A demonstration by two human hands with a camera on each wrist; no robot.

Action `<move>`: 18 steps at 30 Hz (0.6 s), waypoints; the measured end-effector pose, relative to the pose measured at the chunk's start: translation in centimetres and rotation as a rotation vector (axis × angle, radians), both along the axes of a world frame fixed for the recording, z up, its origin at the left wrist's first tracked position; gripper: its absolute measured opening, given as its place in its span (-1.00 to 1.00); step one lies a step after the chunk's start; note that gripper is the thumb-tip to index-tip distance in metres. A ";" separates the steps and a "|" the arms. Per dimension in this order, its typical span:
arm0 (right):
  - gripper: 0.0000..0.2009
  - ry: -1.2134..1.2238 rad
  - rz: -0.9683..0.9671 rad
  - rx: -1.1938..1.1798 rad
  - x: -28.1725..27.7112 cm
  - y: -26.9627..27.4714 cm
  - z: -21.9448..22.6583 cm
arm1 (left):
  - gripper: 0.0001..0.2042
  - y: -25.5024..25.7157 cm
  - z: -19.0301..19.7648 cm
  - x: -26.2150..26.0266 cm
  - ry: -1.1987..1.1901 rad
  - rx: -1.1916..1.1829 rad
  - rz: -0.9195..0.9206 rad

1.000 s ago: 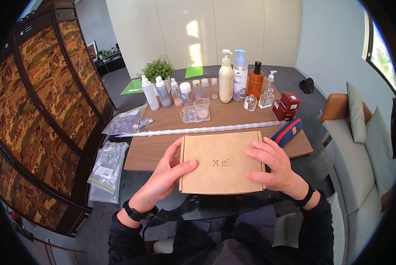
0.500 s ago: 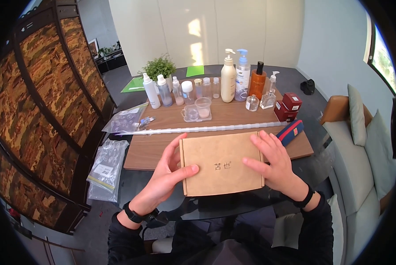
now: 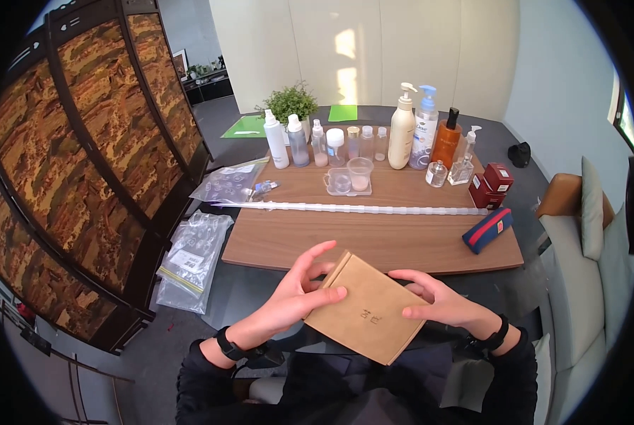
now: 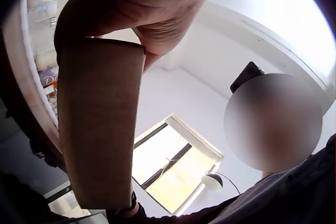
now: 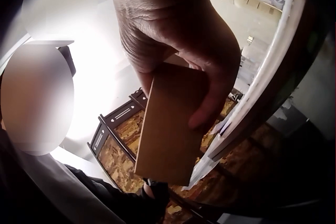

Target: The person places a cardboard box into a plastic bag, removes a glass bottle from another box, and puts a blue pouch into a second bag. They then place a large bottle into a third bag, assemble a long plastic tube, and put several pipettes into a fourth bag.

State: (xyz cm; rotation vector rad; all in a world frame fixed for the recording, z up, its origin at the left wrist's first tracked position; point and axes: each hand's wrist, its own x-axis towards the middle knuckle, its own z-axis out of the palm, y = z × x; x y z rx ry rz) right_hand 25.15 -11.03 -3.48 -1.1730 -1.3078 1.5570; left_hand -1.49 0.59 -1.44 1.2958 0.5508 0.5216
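A flat brown cardboard box (image 3: 363, 301) with dark printed characters on its lid is held between both hands, turned at a slant in front of the table's near edge. My left hand (image 3: 299, 289) grips its upper left end, thumb on the lid and fingers behind. On the opposite end, my right hand (image 3: 441, 301) grips with the thumb on top and the fingers at the far side. One plain side of the box (image 4: 100, 124) fills the left wrist view below that hand. In the right wrist view, a finger lies along another side of the box (image 5: 170, 124).
Across the wooden table (image 3: 373, 244) runs a long translucent strip (image 3: 373, 209). Behind it stand several bottles, among them a cream pump bottle (image 3: 402, 131), and a clear plastic case (image 3: 349, 183). A blue pouch (image 3: 488, 230) lies right, below dark red boxes (image 3: 490, 185); plastic bags (image 3: 193, 262) lie left.
The box has turned clockwise from nearly straight to a slant and come lower, nearer the body. Both hands have moved with it, still holding it. The head view has shifted left.
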 end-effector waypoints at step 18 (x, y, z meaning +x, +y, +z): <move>-0.61 -0.038 0.023 -0.180 2.9 1.4 0.1 | -0.37 4.4 2.2 -17.8 0.024 0.204 0.708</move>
